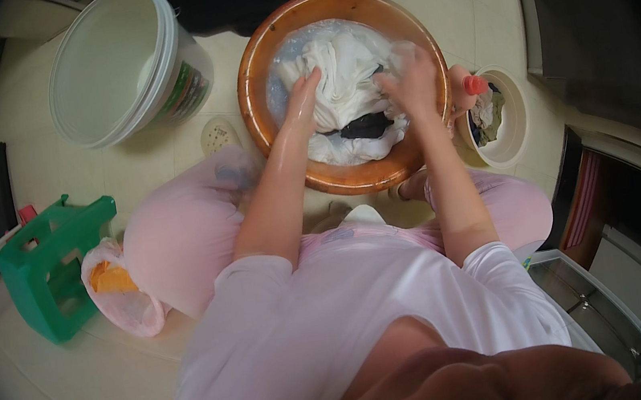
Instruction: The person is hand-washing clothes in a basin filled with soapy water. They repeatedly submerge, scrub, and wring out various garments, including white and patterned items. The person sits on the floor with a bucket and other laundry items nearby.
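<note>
In front of me, between my knees, stands a round orange-brown basin (355, 185) holding sudsy water (285, 62). A bundle of wet white cloth (340, 76) fills its middle, with a black patch of fabric (367, 127) showing near the front. My left hand (303, 102) touches the bundle's left side, wet, thumb raised, its other fingers mostly hidden. On the right side, my right hand (413, 81) is blurred by motion against the cloth. Whether either hand grips the fabric is unclear.
A large white bucket (109, 70) stands back left, near a pale clog (218, 136). Right of the basin are a red-capped bottle (464, 90) and a small white tub (516, 119) with clothes. A green plastic stool-like object (34, 286) and pinkish plastic bag (142, 320) sit left.
</note>
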`<action>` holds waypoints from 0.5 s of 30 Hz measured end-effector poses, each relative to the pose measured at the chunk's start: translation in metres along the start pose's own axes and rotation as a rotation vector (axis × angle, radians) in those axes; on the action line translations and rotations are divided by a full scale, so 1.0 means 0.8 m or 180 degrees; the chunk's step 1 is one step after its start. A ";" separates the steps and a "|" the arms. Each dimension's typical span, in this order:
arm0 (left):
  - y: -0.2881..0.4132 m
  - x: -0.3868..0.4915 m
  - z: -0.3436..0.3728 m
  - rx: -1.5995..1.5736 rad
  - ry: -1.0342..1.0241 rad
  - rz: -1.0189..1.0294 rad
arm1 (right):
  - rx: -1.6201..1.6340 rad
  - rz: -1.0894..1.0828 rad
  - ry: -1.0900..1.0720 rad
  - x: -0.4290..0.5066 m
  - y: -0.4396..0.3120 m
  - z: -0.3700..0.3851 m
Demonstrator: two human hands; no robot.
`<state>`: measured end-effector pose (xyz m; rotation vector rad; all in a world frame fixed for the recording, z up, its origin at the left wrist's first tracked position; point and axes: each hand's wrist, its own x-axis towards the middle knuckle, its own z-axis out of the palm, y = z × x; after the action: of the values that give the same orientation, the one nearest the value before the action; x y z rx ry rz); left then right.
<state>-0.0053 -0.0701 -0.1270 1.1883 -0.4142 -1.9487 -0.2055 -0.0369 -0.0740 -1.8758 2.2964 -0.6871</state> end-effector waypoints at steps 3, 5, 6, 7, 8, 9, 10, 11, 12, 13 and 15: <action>-0.017 0.022 -0.015 -0.0593 -0.0345 -0.0362 | -0.0137 -0.0696 -0.1172 -0.015 -0.062 0.027; -0.014 0.035 -0.022 -0.0822 -0.0259 -0.0627 | -0.0433 -0.0388 -0.1688 -0.021 -0.077 0.052; -0.010 0.035 -0.019 -0.0653 -0.0005 -0.0440 | -0.0360 -0.0300 -0.1614 -0.018 -0.070 0.068; -0.014 0.040 -0.022 -0.0463 -0.0005 -0.0300 | -0.0282 -0.0201 -0.1544 -0.015 -0.061 0.088; -0.018 0.044 -0.025 -0.0271 -0.0004 -0.0162 | -0.0202 -0.0102 -0.1476 -0.010 -0.053 0.108; -0.024 0.050 -0.028 -0.0059 -0.0026 -0.0039 | -0.0288 0.0024 -0.1875 -0.001 -0.040 0.127; -0.034 0.054 -0.029 0.0245 0.0332 0.0067 | -0.0370 0.0124 -0.2251 0.016 -0.025 0.146; -0.037 0.057 -0.027 0.0639 0.0375 0.0149 | -0.0452 0.0242 -0.2610 0.030 -0.009 0.164; -0.037 0.055 -0.026 0.1021 0.0434 0.0238 | -0.0418 0.0007 -0.2505 0.036 0.007 0.187; -0.038 0.051 -0.023 0.1396 0.0486 0.0318 | -0.0395 -0.0217 -0.2400 0.036 0.025 0.210; -0.034 0.042 -0.012 0.1353 0.1018 0.0620 | -0.0270 -0.0220 -0.2072 0.035 0.031 0.216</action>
<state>-0.0178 -0.0775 -0.1689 1.6317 -0.7661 -1.5097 -0.1741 -0.1080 -0.2325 -1.8530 1.8635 0.0359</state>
